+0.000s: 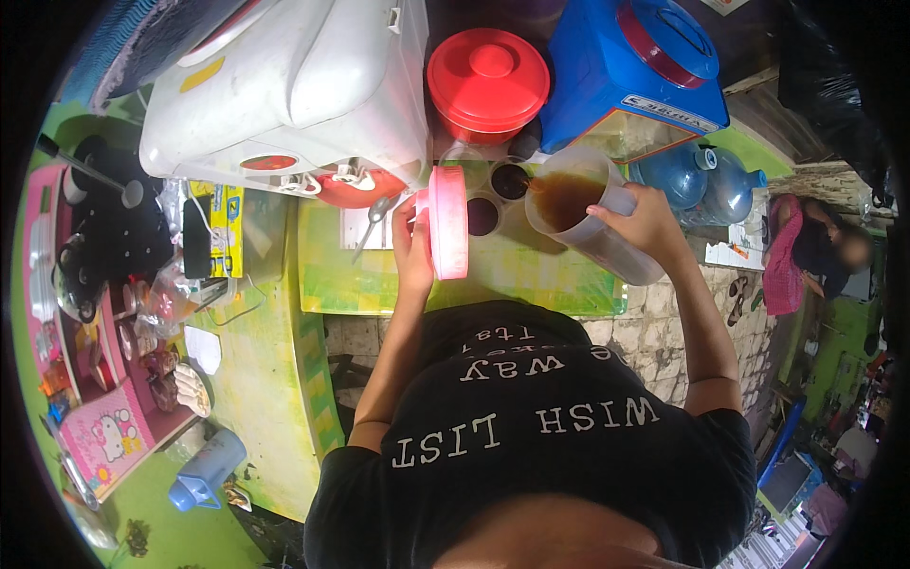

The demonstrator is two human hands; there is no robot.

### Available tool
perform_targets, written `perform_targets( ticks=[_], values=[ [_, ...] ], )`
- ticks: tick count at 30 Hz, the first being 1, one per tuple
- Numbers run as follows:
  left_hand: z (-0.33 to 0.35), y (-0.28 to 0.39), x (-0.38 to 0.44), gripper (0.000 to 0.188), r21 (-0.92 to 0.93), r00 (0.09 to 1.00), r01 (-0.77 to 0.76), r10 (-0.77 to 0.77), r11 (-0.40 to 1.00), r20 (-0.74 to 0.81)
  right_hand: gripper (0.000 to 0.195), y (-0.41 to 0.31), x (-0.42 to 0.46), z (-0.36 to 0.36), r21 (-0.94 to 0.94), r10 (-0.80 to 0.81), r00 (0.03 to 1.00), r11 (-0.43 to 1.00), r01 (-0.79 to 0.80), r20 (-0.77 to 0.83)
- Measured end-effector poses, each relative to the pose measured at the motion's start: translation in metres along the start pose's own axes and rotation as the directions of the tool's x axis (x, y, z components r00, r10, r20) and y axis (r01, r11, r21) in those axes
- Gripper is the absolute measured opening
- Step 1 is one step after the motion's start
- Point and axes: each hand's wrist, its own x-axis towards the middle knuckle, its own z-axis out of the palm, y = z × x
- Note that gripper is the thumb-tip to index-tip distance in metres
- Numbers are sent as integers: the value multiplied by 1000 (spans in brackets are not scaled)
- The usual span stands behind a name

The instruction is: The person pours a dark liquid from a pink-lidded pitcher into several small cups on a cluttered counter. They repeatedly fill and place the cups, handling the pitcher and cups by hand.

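My right hand (pixel 645 219) grips a translucent plastic pitcher (pixel 629 257) by its side, tilted to the left. Brown liquid (pixel 569 199) lies inside it, and a thin stream runs from its lip into a cup of dark liquid (pixel 510 181). Just in front of that cup stands a second cup of dark liquid (pixel 483 216). A clear cup (pixel 466 165) is behind them, partly hidden. My left hand (pixel 414 245) holds a round pink plastic lid (pixel 451 224) on edge, beside the cups. All the cups rest on a green patterned table cover (pixel 370 284).
A white cooler box with taps (pixel 341 92), a red lidded container (pixel 489 85) and a blue box-shaped canister (pixel 633 78) line the back. Nearby lies a spoon (pixel 373 222). Large blue water bottles (pixel 729 185) stand right. A person (pixel 817 242) is farther right.
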Motion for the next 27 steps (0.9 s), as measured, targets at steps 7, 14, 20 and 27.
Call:
perform_targets(
  ticks=[7,14,20,27],
  values=[
    [-4,-1,0,32,10,1000,-1,1,1000,5,46,3,-2,3,-34,-3,1000,999,2,-20],
    [-3,3,-1,33,63,1000,-24,24,998,2,40,18,-13,11,-33,-8,990,999,3,-140],
    [2,-1,0,33,41,999,-13,12,999,33,42,37,-34,16,100,131,968,989,-111,-216],
    [29,16,2,35,217,993,-77,56,973,99,43,109,-77,61,321,304,814,934,-154,-494]
  ],
)
